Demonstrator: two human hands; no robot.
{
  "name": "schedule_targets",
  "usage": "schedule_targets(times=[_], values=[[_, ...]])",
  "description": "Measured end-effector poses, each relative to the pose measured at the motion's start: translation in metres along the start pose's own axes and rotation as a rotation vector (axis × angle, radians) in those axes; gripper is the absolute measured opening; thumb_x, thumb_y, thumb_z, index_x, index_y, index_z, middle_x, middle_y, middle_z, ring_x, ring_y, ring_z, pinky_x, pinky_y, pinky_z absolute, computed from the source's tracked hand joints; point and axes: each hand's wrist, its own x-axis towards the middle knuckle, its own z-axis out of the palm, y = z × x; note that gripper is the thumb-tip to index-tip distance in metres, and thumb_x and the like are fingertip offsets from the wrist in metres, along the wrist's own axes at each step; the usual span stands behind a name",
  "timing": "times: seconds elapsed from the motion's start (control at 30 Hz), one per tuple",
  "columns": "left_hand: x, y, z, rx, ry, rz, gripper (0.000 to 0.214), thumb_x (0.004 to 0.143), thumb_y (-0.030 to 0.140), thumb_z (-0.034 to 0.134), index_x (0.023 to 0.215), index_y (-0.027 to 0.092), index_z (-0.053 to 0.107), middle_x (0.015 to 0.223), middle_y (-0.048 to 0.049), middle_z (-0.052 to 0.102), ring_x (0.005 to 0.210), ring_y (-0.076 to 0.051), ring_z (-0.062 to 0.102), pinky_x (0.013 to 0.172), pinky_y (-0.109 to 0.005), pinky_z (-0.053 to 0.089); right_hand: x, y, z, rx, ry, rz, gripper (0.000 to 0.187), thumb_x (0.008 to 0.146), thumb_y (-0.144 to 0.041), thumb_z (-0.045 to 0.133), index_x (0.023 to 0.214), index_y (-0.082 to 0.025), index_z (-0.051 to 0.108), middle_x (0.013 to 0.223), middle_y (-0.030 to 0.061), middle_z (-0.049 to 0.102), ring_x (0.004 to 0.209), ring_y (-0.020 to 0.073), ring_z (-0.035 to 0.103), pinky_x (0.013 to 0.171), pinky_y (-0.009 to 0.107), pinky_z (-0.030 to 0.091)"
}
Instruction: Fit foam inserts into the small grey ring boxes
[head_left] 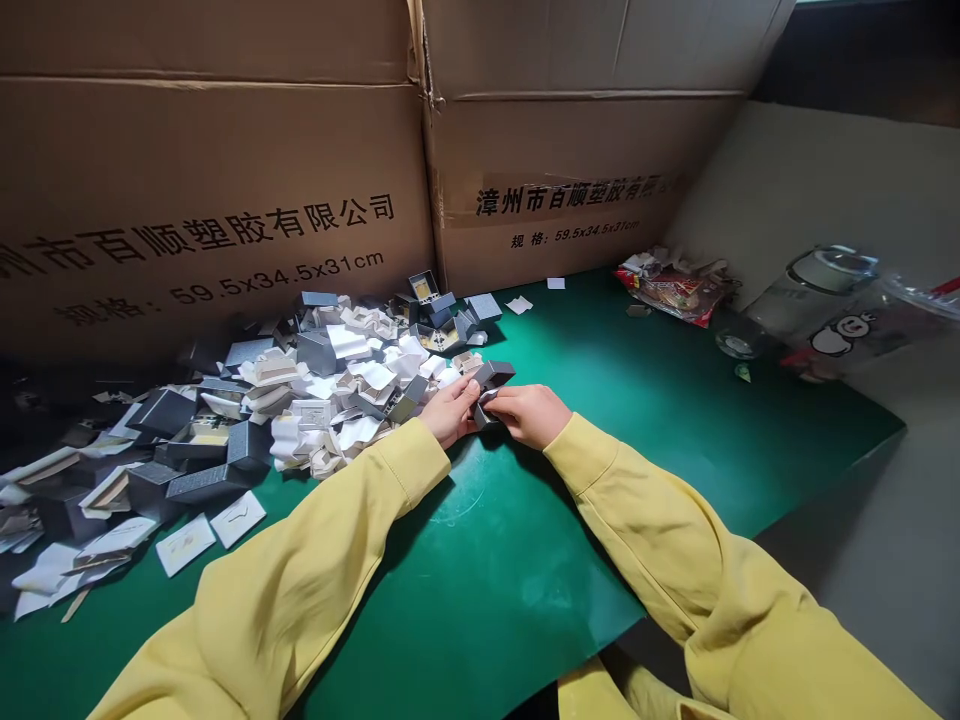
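Note:
A small dark grey hinged box stands with its lid up between my hands, just above the green tabletop. My left hand grips the box from the left, thumb on its edge. From the right, my right hand has its fingers closed at the box's opening; they hide most of the inside, and whether they pinch some insert cannot be made out. Just left of my hands lies a heap of white paper and card inserts mixed with similar grey boxes.
Two large cardboard cartons with printed lettering wall off the back. At the right edge sit a red snack bag, a clear cup lying tilted and another plastic cup. Two white cards lie at front left.

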Motion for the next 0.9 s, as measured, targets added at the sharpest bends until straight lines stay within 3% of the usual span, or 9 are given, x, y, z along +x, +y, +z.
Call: schedule_targets(times=[0.13, 0.23, 0.33, 0.53, 0.73, 0.9], values=[[0.0, 0.0, -0.001, 0.01, -0.019, 0.003, 0.032, 0.077, 0.029, 0.062, 0.108, 0.019, 0.057, 0.062, 0.0027, 0.057, 0.05, -0.008, 0.053, 0.05, -0.02, 0.047, -0.001, -0.001, -0.003, 0.001, -0.026, 0.025, 0.024, 0.078, -0.017, 0.051, 0.091, -0.028, 0.068, 0.087, -0.0002, 0.069, 0.071, 0.0138, 0.06, 0.055, 0.023, 0.034], [0.001, 0.0, -0.003, 0.015, -0.045, 0.003, 0.03, 0.078, 0.03, 0.061, 0.106, 0.019, 0.057, 0.044, 0.0078, 0.041, 0.041, -0.007, 0.045, 0.05, -0.021, 0.048, -0.002, -0.001, -0.006, -0.013, -0.023, 0.041, 0.026, 0.079, -0.018, 0.051, 0.095, -0.031, 0.067, 0.094, -0.0023, 0.07, 0.073, 0.0136, 0.061, 0.054, 0.023, 0.034], [0.002, 0.0, -0.004, 0.022, -0.063, 0.007, 0.029, 0.077, 0.034, 0.062, 0.101, 0.018, 0.057, 0.04, 0.0094, 0.034, 0.041, -0.008, 0.045, 0.054, -0.024, 0.049, -0.004, -0.001, -0.011, -0.018, 0.038, 0.05, 0.026, 0.08, -0.023, 0.051, 0.1, -0.032, 0.066, 0.096, -0.003, 0.07, 0.073, 0.0133, 0.061, 0.054, 0.023, 0.033], [0.001, 0.0, -0.004, 0.043, -0.07, -0.003, 0.031, 0.074, 0.039, 0.064, 0.094, 0.017, 0.056, 0.059, 0.0037, 0.054, 0.056, -0.01, 0.055, 0.062, -0.028, 0.051, -0.004, -0.008, -0.012, -0.083, 0.143, 0.191, 0.029, 0.088, -0.037, 0.04, 0.1, -0.031, 0.066, 0.092, -0.0013, 0.07, 0.073, 0.0114, 0.061, 0.053, 0.023, 0.03], [0.001, 0.0, -0.003, 0.021, -0.046, -0.009, 0.037, 0.073, 0.039, 0.066, 0.102, 0.017, 0.057, 0.043, 0.0093, 0.036, 0.049, -0.009, 0.05, 0.057, -0.023, 0.047, -0.002, -0.011, -0.006, -0.136, 0.119, 0.286, 0.032, 0.088, -0.045, 0.039, 0.102, -0.03, 0.064, 0.093, -0.0006, 0.068, 0.076, 0.013, 0.06, 0.053, 0.023, 0.028], [0.001, 0.0, -0.002, 0.016, -0.029, -0.019, 0.046, 0.072, 0.038, 0.067, 0.112, 0.018, 0.054, 0.05, 0.0069, 0.046, 0.052, -0.008, 0.052, 0.056, -0.022, 0.047, -0.002, -0.007, -0.001, -0.131, 0.155, 0.234, 0.03, 0.089, -0.043, 0.04, 0.1, -0.028, 0.063, 0.096, -0.0001, 0.065, 0.081, 0.0119, 0.058, 0.055, 0.023, 0.03]])
